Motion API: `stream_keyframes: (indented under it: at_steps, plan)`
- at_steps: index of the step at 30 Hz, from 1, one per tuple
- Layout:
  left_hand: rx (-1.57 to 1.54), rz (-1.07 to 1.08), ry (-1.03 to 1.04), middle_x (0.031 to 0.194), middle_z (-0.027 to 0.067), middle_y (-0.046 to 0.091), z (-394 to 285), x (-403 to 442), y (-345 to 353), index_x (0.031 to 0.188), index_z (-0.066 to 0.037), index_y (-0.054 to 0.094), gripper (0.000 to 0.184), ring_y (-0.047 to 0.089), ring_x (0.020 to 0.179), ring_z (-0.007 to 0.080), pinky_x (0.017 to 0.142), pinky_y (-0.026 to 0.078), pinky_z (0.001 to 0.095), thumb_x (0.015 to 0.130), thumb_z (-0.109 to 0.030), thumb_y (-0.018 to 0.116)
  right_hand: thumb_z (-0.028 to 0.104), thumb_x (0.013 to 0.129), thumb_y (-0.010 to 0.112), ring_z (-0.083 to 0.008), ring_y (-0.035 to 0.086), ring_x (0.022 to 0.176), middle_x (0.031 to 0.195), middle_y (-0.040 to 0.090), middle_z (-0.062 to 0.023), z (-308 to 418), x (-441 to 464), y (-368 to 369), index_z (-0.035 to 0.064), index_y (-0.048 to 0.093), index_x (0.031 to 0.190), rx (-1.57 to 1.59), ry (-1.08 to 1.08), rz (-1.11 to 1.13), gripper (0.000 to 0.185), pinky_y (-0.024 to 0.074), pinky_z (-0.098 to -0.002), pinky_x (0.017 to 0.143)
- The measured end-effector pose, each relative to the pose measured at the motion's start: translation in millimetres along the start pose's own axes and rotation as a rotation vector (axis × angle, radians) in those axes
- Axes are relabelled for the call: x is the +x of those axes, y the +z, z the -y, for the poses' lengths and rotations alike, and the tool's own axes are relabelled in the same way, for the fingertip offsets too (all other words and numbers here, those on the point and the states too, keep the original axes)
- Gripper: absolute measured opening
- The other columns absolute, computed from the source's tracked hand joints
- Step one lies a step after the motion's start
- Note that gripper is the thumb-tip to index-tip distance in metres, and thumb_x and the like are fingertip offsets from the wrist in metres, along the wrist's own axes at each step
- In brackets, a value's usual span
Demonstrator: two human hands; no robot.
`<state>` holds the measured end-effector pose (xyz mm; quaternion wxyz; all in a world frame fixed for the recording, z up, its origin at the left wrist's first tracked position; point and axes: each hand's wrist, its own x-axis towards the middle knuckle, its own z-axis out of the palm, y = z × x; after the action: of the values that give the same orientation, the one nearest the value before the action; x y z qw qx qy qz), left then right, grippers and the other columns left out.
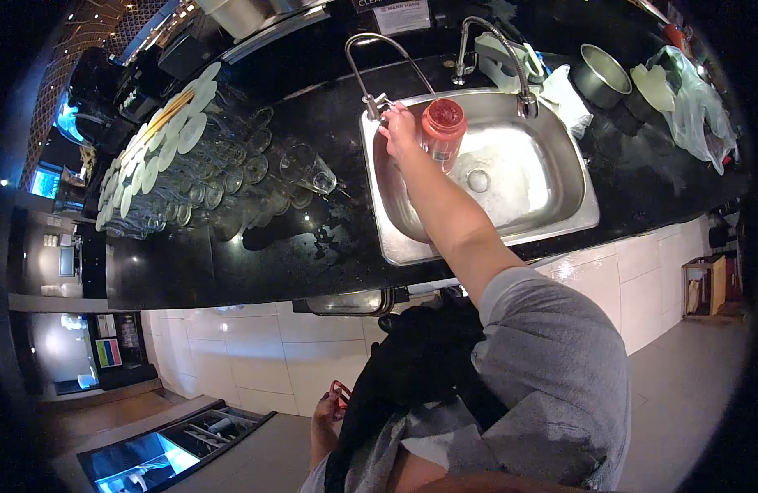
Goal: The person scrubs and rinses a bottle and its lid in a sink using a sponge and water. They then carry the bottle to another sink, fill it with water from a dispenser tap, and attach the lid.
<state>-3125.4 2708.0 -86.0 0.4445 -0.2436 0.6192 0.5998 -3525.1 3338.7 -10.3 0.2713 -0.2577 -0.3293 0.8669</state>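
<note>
A clear jar with a red rim and reddish contents [444, 127] stands in the left part of the steel sink [588, 193]. Just left of the jar, my right hand [399, 131] reaches across the sink edge, its fingers closed around the small handle of the left tap [374, 105]. Low at the left of my body, my left hand [328, 407] is closed on a red ring-like object [340, 394]. White foam or water lies around the drain [478, 181].
Many upturned glasses [255, 168] and white discs [191, 133] fill the left counter. A clear glass vessel [309, 170] lies near the sink. Behind the sink rises a coiled tap [522, 82]; to its right are a metal pot [602, 76] and a plastic bag [699, 111].
</note>
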Motion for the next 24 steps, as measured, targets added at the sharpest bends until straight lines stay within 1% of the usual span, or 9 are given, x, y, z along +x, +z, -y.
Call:
stream_keyframes:
  at_steps: [6,8,9,12,16,20,21,22,24]
  plan:
    - [0.292,0.143,0.090,0.073,0.0044,0.064,-22,-16,-15,0.110,-0.004,0.058,0.046,0.060,0.056,0.0154,0.047,0.045,0.0284,0.088,-0.043,0.071,0.003,0.086,0.058,-0.0161,0.048,0.108,0.131,0.050,-0.0014,1,-4,2,0.0112,0.034,0.149,0.009,0.006,-0.013,0.068,0.0434,-0.0451,0.084]
    - [-0.196,0.072,0.005,0.090,0.0073,0.066,11,4,-51,0.118,-0.003,0.055,0.049,0.065,0.077,0.0191,0.063,0.054,0.0328,0.088,-0.038,0.072,0.003,0.086,0.058,-0.0166,0.049,0.110,0.133,0.049,-0.0016,3,-7,4,0.0111,0.033,0.150,0.016,0.005,-0.010,0.069,0.0427,-0.0464,0.086]
    - [-0.209,0.047,-0.027,0.107,0.0082,0.064,9,7,-64,0.124,-0.003,0.051,0.055,0.065,0.091,0.0209,0.073,0.056,0.0353,0.087,-0.038,0.073,0.003,0.085,0.059,-0.0169,0.048,0.113,0.135,0.049,-0.0017,5,-9,5,0.0109,0.032,0.150,0.018,0.006,-0.012,0.071,0.0416,-0.0477,0.088]
    - [-0.220,-0.061,0.142,0.114,0.0073,0.062,-51,-41,-24,0.129,-0.005,0.049,0.058,0.064,0.095,0.0208,0.077,0.055,0.0356,0.087,-0.038,0.074,0.004,0.085,0.059,-0.0172,0.047,0.119,0.139,0.047,-0.0017,8,-14,8,0.0106,0.029,0.152,0.004,0.016,-0.009,0.074,0.0393,-0.0492,0.091]
    - [-0.173,-0.081,0.329,0.117,0.0073,0.059,-113,-68,-16,0.138,-0.009,0.045,0.071,0.063,0.093,0.0189,0.061,0.055,0.0295,0.085,-0.046,0.074,0.002,0.084,0.058,-0.0173,0.052,0.112,0.132,0.053,-0.0048,16,-23,15,0.0095,0.027,0.154,-0.049,-0.028,-0.005,0.077,0.0413,-0.0422,0.091]
    - [-0.077,-0.050,0.609,0.125,0.0086,0.053,-197,-90,34,0.152,-0.013,0.025,0.094,0.063,0.092,0.0178,0.048,0.052,0.0244,0.082,-0.053,0.074,0.002,0.081,0.059,-0.0191,0.058,0.102,0.125,0.059,-0.0110,0,-1,20,0.0063,0.027,0.154,-0.254,-0.106,0.055,0.080,0.0449,-0.0361,0.088]
    - [-0.066,-0.088,0.676,0.119,0.0126,0.058,-207,-75,33,0.150,-0.016,0.028,0.090,0.065,0.074,0.0183,0.044,0.046,0.0210,0.083,-0.055,0.073,0.006,0.081,0.060,-0.0257,0.058,0.111,0.134,0.054,-0.0161,6,-2,26,0.0029,0.026,0.154,-0.504,-0.151,0.070,0.080,0.0442,-0.0369,0.095]
    - [-0.070,-0.056,0.715,0.118,0.0151,0.060,-227,-73,53,0.142,-0.013,0.036,0.081,0.068,0.077,0.0217,0.045,0.050,0.0227,0.083,-0.055,0.072,0.011,0.081,0.061,-0.0322,0.059,0.120,0.143,0.048,-0.0213,4,2,28,-0.0004,0.025,0.153,-0.755,-0.194,0.085,0.080,0.0436,-0.0377,0.102]
    - [-0.011,-0.091,0.709,0.119,0.0143,0.059,-268,-57,91,0.139,-0.012,0.037,0.076,0.068,0.078,0.0232,0.048,0.055,0.0264,0.085,-0.055,0.071,0.013,0.080,0.060,-0.0349,0.030,0.145,0.155,0.028,-0.0284,5,9,35,-0.0044,0.024,0.151,-1.055,-0.462,0.099,0.082,0.0268,-0.0366,0.119]
